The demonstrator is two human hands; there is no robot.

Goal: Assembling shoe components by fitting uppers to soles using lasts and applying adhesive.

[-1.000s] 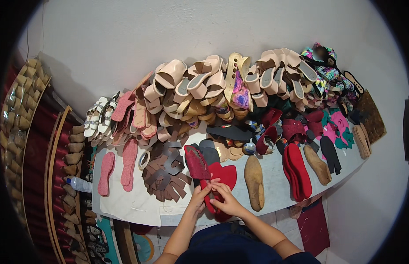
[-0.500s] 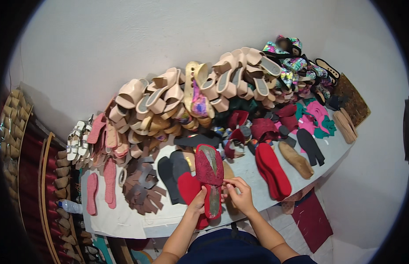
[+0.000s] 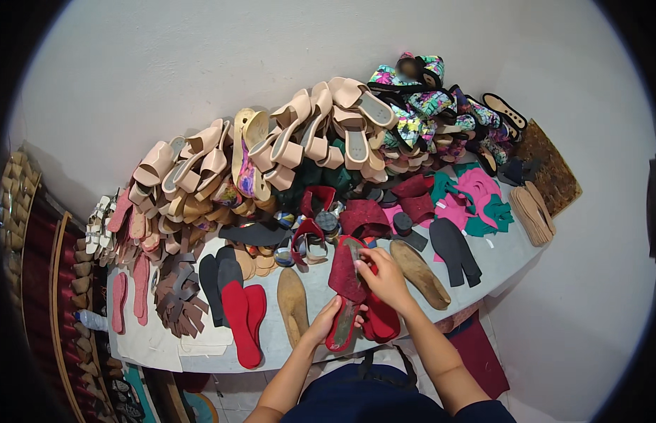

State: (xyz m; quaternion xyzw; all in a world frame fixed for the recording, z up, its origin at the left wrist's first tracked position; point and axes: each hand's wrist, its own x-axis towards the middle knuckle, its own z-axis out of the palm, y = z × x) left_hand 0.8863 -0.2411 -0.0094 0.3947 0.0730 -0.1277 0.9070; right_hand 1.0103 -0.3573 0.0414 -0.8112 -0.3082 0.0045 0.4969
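Observation:
A dark red shoe sole (image 3: 347, 282) with its upper attached is held over the white table (image 3: 151, 345). My left hand (image 3: 326, 323) grips its near heel end from below. My right hand (image 3: 384, 278) holds its far part, fingers pressed on the red upper. More red soles (image 3: 381, 321) lie just under my right wrist. A pair of bright red insoles (image 3: 242, 317) lies flat to the left, and a tan insole (image 3: 292, 296) sits between them and my hands.
A big heap of beige sandals (image 3: 285, 141) leans on the white wall. Floral shoes (image 3: 419, 106) pile at the back right, with pink and green cut pieces (image 3: 476, 197), black insoles (image 3: 455, 250) and tan soles (image 3: 532, 211). Brown straps (image 3: 176, 299) and pink insoles (image 3: 130, 292) lie left.
The view has swung, so the table contents now sit further right. Both hands have lifted the dark red sole and turned it; the right hand has moved up onto its upper.

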